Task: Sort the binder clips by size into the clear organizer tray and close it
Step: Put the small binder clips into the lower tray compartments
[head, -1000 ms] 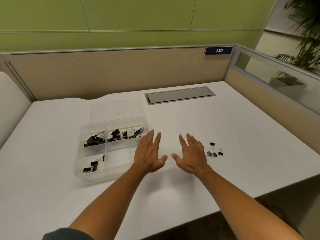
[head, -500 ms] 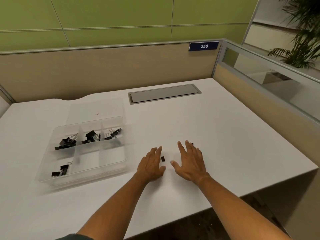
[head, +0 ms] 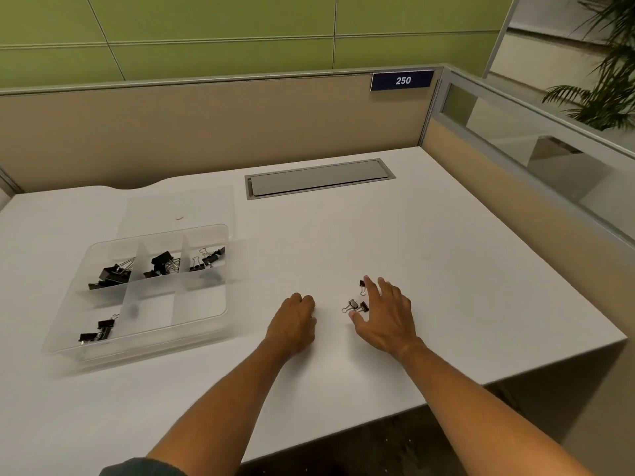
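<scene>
- Organizer tray (head: 220,324), left of frame: lid open behind it, four compartments already hold clips, still needs closing.
- Your left hand (head: 294,325), centre: fingers curled into a fist on the tabletop (head: 446,269); can't tell if it holds a clip.
- Your right hand (head: 386,316), just right of centre: fingers spread, empty, over three loose small clips (head: 355,305). Those look like the last to sort.

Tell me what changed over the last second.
The left hand curled from flat into a fist; whether it holds a clip is hidden. The right hand spread, uncovering the loose clips beside its fingers. The organizer tray still lies open, its clips unchanged.
</scene>
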The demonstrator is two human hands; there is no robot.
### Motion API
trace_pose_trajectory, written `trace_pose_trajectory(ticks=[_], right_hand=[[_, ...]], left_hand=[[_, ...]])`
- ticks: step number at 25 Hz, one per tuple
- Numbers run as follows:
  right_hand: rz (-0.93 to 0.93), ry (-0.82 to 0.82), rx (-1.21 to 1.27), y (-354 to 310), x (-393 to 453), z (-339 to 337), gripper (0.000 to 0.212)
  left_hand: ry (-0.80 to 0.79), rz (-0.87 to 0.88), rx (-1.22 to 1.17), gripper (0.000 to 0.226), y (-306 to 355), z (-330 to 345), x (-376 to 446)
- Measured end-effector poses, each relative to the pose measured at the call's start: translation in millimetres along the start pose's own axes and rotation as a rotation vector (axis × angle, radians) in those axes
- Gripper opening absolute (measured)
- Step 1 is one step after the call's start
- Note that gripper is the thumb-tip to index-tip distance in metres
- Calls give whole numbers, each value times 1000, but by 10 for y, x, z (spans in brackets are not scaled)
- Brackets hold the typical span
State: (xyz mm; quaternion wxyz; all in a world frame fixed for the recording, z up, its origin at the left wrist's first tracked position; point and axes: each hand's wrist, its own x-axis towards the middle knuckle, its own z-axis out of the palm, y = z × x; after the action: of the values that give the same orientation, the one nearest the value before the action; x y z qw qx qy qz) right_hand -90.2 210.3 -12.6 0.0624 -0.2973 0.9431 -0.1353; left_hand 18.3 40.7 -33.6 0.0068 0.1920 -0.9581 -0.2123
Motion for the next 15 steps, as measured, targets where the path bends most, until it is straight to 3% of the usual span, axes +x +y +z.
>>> trace_pose_trajectory(ticks=[7, 15], right_hand=[[128, -30, 17, 173, 28, -96, 73], [78, -53, 154, 252, 155, 44, 27]], left_hand=[[21, -7, -168, 20, 100, -104, 178], [-10, 47, -187, 32, 221, -81, 322]])
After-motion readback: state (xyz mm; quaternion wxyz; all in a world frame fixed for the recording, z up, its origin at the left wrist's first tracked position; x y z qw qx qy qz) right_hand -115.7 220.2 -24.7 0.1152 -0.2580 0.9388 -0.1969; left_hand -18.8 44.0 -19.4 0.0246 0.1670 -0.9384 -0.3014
